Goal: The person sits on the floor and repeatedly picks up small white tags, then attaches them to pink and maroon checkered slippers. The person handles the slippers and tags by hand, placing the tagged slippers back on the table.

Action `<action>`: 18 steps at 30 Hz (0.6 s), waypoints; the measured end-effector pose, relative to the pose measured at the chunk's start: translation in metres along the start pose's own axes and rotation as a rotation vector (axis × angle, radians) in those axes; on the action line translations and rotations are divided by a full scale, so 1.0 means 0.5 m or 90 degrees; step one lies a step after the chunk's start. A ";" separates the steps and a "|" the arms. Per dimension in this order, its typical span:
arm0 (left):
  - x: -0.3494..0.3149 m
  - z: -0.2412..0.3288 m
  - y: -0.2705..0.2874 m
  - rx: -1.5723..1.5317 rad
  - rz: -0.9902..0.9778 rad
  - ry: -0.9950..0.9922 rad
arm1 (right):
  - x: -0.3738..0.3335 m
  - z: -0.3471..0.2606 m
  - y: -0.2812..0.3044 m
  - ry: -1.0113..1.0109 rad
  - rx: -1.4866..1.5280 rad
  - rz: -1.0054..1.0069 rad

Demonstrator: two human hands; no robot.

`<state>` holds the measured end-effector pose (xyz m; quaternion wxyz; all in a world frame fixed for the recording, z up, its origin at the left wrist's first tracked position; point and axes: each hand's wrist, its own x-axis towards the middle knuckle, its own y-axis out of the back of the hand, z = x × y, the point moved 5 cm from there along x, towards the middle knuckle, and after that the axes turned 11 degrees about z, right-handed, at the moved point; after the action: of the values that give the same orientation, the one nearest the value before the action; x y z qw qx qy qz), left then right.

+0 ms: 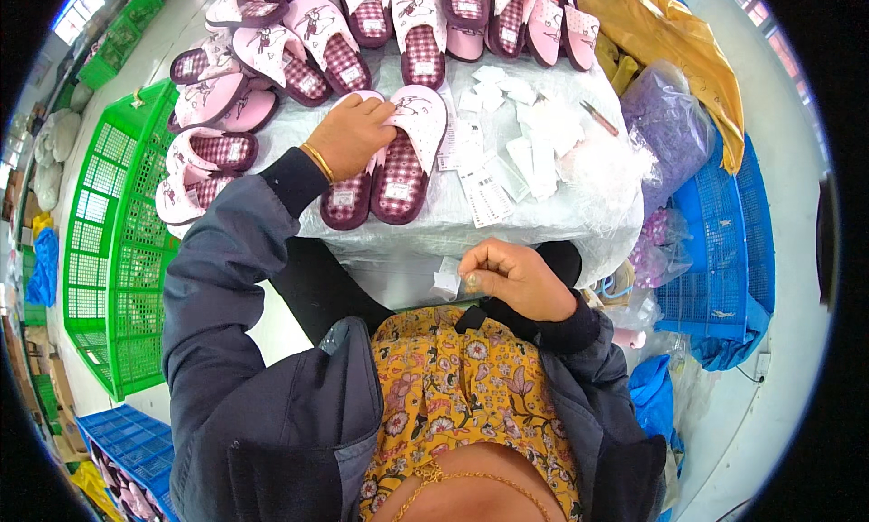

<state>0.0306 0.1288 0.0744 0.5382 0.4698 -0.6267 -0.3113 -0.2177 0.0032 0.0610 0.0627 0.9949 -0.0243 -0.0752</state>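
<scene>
My left hand (351, 137) reaches over the table, its fingers curled over the upper of the left slipper (346, 203) in a pink and burgundy pair. Against it lies the right slipper (400, 182), with a checked insole and a small white label at the heel; my fingertips reach its upper's edge. Close to my body, at the table's near edge, my right hand (516, 277) is pinched closed at a small white tag (445, 283). Part of the tag's edge seems see-through. The left slipper's toe is mostly hidden under my left hand.
More pink slippers (421, 33) line the table's far and left sides. Loose white tags (484, 191), paper scraps and a small pointed tool (598, 118) lie to the right. Green crates (118, 232) stand left; a blue crate (715, 250) and a purple bundle (668, 124) stand right.
</scene>
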 end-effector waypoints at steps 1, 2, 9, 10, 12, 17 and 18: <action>0.007 0.006 0.009 -0.012 0.032 -0.017 | 0.001 -0.015 -0.002 -0.007 0.009 -0.008; 0.018 0.017 0.016 -0.007 0.008 -0.003 | 0.004 -0.024 -0.003 0.051 0.002 -0.006; 0.042 0.075 0.010 -0.073 0.009 0.075 | 0.105 -0.098 0.013 0.136 0.054 0.179; 0.041 0.067 0.007 -0.090 -0.016 0.083 | 0.135 -0.092 0.019 0.113 0.065 0.209; 0.040 0.064 0.007 -0.127 -0.030 0.098 | 0.202 -0.053 0.025 0.105 0.097 0.230; 0.037 0.062 0.006 -0.133 0.019 0.096 | 0.291 0.051 0.013 0.042 0.016 0.276; 0.038 0.062 0.002 -0.129 0.022 0.097 | 0.294 0.060 0.013 0.051 -0.002 0.297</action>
<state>0.0009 0.1082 0.0753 0.6344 0.4243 -0.5573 -0.3268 -0.0773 -0.0156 0.0106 0.0808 0.9645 -0.2508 -0.0196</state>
